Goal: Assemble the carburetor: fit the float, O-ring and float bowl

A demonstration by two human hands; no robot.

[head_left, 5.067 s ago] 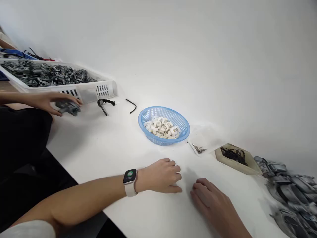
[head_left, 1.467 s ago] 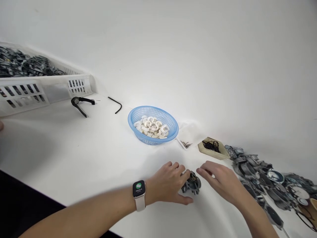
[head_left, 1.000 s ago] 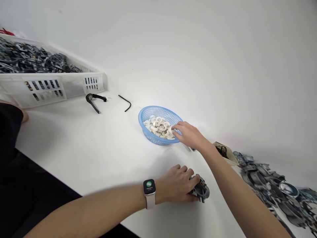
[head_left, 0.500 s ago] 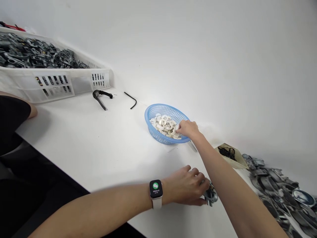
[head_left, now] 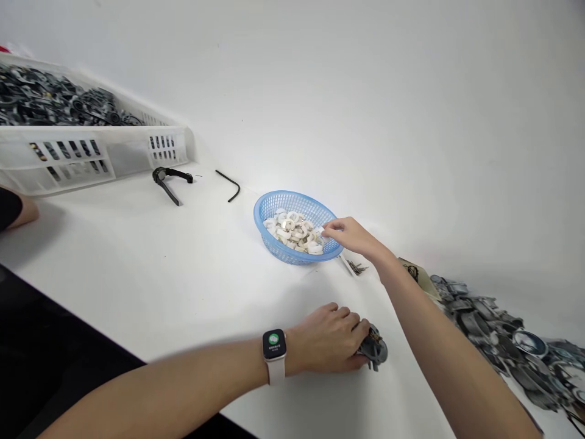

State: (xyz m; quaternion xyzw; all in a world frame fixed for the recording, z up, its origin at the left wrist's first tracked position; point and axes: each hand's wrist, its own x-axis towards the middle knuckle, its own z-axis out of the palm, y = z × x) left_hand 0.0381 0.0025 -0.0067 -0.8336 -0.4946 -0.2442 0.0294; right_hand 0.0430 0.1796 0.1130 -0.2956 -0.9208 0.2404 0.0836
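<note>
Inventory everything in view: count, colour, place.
Basket: one, blue, centre
Table: one, white, under basket
Curved pieces: many, whitish, in basket
Thin pieces: several, brownish, beside basket
Crate: one, white, left
Crate parts: many, dark grey, in crate
Hinged tool: one, black, by crate
Bent rod: one, black, beside tool
Box: one, beige, right
Strands: uncountable, black, in box
Heaped parts: many, grey, far right
Red object: one, red, top left
Co-worker's arm: one, black-sleeved, left edge
Held part: one, grey, lower middle
Watch: one, black-faced, lower middle
Left hand: one, on held part
Right hand: one, at basket's right rim
</note>
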